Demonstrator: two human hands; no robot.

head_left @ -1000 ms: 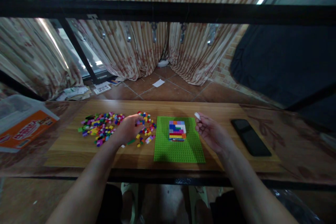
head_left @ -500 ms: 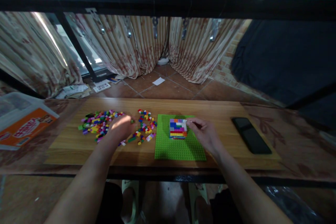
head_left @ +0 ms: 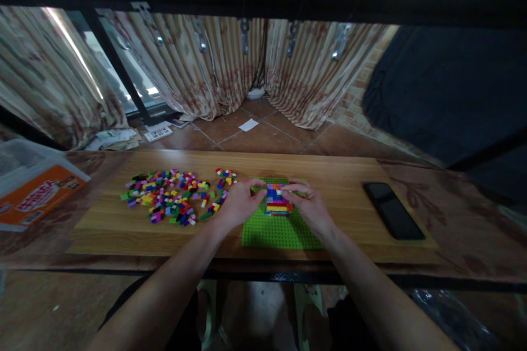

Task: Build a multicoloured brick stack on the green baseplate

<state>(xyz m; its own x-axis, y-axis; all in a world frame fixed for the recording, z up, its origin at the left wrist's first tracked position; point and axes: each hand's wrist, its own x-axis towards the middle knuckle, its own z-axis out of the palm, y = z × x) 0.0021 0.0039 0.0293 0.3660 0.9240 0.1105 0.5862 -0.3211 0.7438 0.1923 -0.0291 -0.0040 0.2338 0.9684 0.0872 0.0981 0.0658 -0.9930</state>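
Observation:
A small block of stacked toy bricks [head_left: 278,206] in several colours stands on the green studded baseplate [head_left: 280,235]. At its left side is my left hand [head_left: 241,202], its thumb and forefinger curled inward toward the stack. What these fingertips hold, if anything, is too small to make out. My right hand [head_left: 310,207] is closed around the upper right corner of the stack, with thumb and fingertips against it. The fingers of both hands partly cover the top of the stack.
Loose toy bricks [head_left: 167,196] spread over the left of the wooden board [head_left: 341,175], with a smaller group [head_left: 225,178] beside the baseplate. A black phone [head_left: 393,211] lies at the right. A clear tub with an orange label [head_left: 39,194] stands far left.
My left hand has moved right, from above the loose bricks to the left side of the brick stack. My right hand has shifted slightly left, further over the stack's right corner.

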